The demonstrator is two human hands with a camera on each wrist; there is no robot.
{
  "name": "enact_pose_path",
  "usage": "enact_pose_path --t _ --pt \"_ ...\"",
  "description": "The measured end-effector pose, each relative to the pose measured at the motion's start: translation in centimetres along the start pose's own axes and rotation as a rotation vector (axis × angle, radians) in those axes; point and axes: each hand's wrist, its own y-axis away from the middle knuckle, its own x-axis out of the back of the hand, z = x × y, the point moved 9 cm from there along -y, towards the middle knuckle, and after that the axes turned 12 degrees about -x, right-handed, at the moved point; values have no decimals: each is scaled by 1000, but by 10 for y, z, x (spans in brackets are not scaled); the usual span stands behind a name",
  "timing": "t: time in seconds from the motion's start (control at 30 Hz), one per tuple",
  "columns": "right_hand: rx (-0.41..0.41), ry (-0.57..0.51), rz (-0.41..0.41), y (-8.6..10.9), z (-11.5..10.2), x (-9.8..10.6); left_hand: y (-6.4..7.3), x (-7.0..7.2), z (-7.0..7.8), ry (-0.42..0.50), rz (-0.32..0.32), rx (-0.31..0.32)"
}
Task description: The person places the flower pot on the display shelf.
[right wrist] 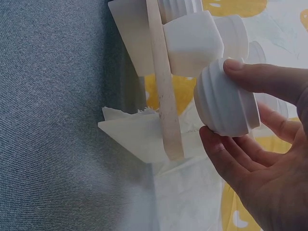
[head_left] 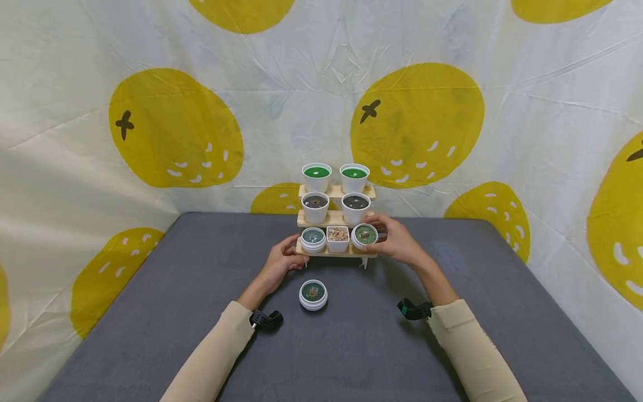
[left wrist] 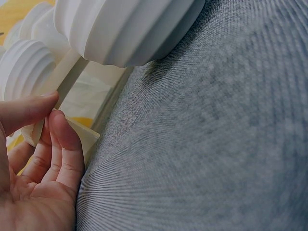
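Observation:
My right hand (head_left: pixel 397 241) grips a small round ribbed white pot (right wrist: pixel 224 103) with green contents. Thumb and fingers hold it from opposite sides, just above the right end of the lowest board of a three-tier wooden stand (head_left: pixel 341 254). A gap shows between pot and board in the right wrist view. At the other end, my left hand (left wrist: pixel 43 168) pinches the board's left tip between thumb and fingers. On that board sit a ribbed round pot (head_left: pixel 313 240) with bluish contents and a square white pot (head_left: pixel 337 239) of pebbly bits.
Two dark-filled cups (head_left: pixel 315 207) stand on the middle tier and two green-filled cups (head_left: pixel 316 177) on the top one. Another ribbed round pot (head_left: pixel 313 296) rests on the grey tabletop (head_left: pixel 351 357) in front. Behind hangs a fruit-patterned curtain (head_left: pixel 301 111).

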Motion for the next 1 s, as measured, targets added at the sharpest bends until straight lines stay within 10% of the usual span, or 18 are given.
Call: enact_pose_path --t 1.0 --pt "-25 121 56 0 2 1 1 0 1 -10 11 9"
